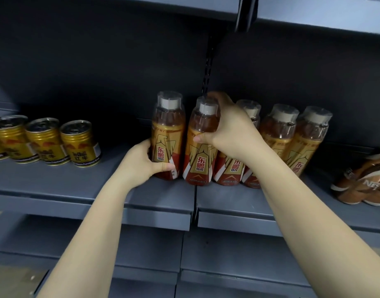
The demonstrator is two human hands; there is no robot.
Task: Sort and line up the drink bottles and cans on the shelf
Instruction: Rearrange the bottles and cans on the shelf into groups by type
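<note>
Sorting seems to be well advanced, but it is not finished yet. On the grey shelf [94,181] the gold cans [46,140] stand together at the left in a tidy row, well apart from the bottles. The amber drink bottles make their own group in the middle, and the ones at the right [292,134] already stand close side by side. The person works now on the left end of this group. The left hand [141,161] is curled around the lower part of the leftmost bottle [167,136], which stands upright on the shelf. The right hand [226,127] grips the second bottle [201,145] near its shoulder, fingers wrapped behind the neck and thumb in front; this bottle leans a little. I judge that these two must still be pushed straight into the line. At the far right, some brown coffee bottles [365,183] lie on their side, so they probably still need to be stood up and ordered.
</note>
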